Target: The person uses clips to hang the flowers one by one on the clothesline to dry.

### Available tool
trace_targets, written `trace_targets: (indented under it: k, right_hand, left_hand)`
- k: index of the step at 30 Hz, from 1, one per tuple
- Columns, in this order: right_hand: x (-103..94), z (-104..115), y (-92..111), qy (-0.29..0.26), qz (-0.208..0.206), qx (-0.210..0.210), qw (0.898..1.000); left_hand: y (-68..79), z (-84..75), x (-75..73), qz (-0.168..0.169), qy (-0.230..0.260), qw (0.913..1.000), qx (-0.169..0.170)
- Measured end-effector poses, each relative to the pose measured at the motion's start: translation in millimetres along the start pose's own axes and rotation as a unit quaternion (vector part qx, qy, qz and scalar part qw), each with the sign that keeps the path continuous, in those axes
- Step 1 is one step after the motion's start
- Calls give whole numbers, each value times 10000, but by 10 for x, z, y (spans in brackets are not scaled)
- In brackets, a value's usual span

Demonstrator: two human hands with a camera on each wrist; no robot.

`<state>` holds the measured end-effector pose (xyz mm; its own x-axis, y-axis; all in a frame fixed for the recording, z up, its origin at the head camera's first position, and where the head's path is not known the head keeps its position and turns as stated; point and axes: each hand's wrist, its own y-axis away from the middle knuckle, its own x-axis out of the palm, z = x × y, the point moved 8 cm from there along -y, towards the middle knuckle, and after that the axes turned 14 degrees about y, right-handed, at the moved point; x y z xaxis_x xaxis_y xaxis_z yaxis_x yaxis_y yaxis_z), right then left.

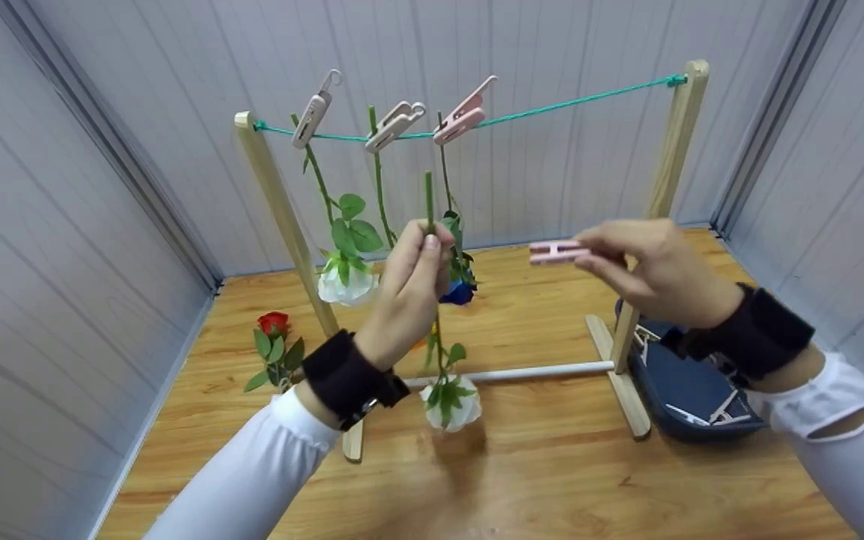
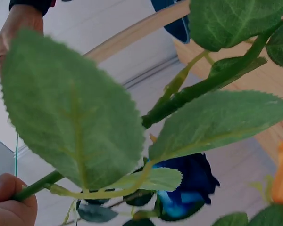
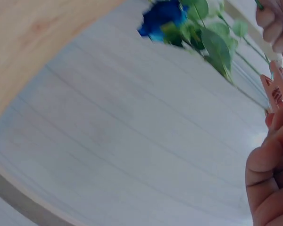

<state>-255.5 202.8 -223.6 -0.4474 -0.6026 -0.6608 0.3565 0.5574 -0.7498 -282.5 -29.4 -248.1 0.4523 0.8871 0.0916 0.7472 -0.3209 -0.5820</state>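
Observation:
My left hand grips the green stem of a white artificial rose, whose bloom hangs downward while the cut end points up. Leaves of a stem fill much of the left wrist view. To the right, my right hand pinches a pink clothespin between thumb and fingers. Behind both hands runs a green cord. Three clothespins, one grey, one pale and one pink, clip stems to it. A white rose and a blue rose hang there; my left hand covers part of the middle flower.
Wooden posts hold the cord, joined low by a white rod. A red rose lies left on the wooden table. At the right, a dark blue basket contains several clothespins. Pale panel walls surround the table.

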Motion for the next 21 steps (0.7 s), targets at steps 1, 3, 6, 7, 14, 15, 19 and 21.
trace_targets:
  k: [1, 3, 6, 7, 14, 15, 19, 21]
  right_hand:
    - [-39, -23, -51, 73, -5, 60, 10000]
    - [-112, -61, -149, 193, -2, 149, 9997]
    - [-204, -105, -287, 303, -32, 225, 9993]
    - [-230, -120, -326, 340, -53, 252, 9991]
    - [-363, -191, -517, 689, -253, 298, 9969]
    - [-382, -188, -544, 727, -309, 290, 9965]
    - [-453, -167, -644, 824, -566, 225, 9947]
    - [-489, -161, -694, 872, -642, 187, 9939]
  left_hand:
    - [-31, 25, 30, 12, 30, 10000, 12]
    - [-91, 71, 88, 44, 108, 9999, 24]
    - [-175, 126, 170, 87, 224, 9997, 40]
    - [-203, 147, 195, 98, 265, 9996, 40]
    - [-380, 263, 344, 101, 403, 9990, -154]
    - [-403, 276, 362, 100, 384, 9991, -173]
    - [-496, 320, 414, 99, 318, 9993, -186]
    - [-538, 343, 434, 77, 285, 9994, -177]
